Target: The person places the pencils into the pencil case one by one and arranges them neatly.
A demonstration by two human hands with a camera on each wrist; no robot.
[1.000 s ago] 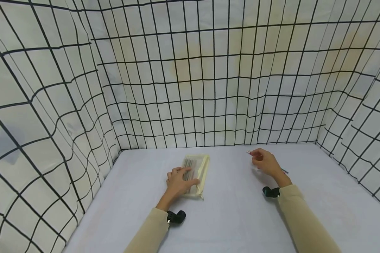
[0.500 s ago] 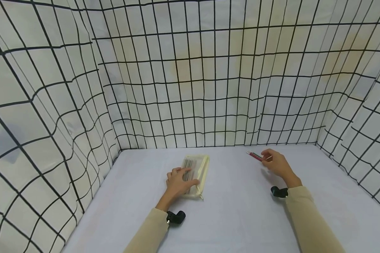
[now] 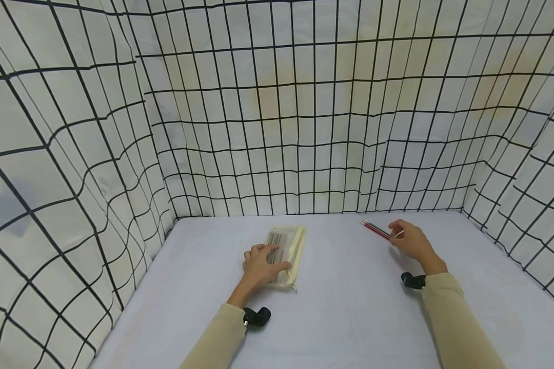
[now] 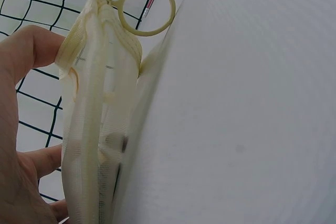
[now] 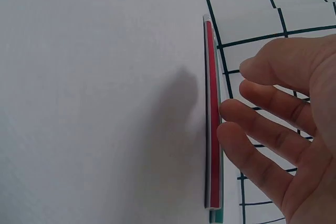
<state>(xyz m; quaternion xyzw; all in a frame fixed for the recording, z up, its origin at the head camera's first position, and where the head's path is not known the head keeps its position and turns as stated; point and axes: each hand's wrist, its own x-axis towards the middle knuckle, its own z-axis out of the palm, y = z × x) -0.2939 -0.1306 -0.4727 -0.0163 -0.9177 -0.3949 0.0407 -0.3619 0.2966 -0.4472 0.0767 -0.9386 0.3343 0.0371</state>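
On the white table lies a translucent pouch with a cream zipper edge (image 3: 299,245); grey striped, stick-like shapes show through it. My left hand (image 3: 260,266) rests on the pouch with its fingers spread. In the left wrist view, the thumb touches the zipper edge beside a cream ring pull (image 4: 172,9). Farther right, a red pencil (image 5: 214,129) and a green pencil (image 5: 217,216) lie side by side. My right hand (image 3: 413,241) is at their near end, fingers loosely bent and holding nothing; whether a fingertip touches them I cannot tell.
A black grid net (image 3: 314,141) hangs before white cloth along the back and both sides of the table. Each wrist wears a small black camera, such as the left one (image 3: 257,316).
My right hand has drawn back to the right and towards me, and the pencils it covered now show on the table. The left hand and the pouch have stayed put.
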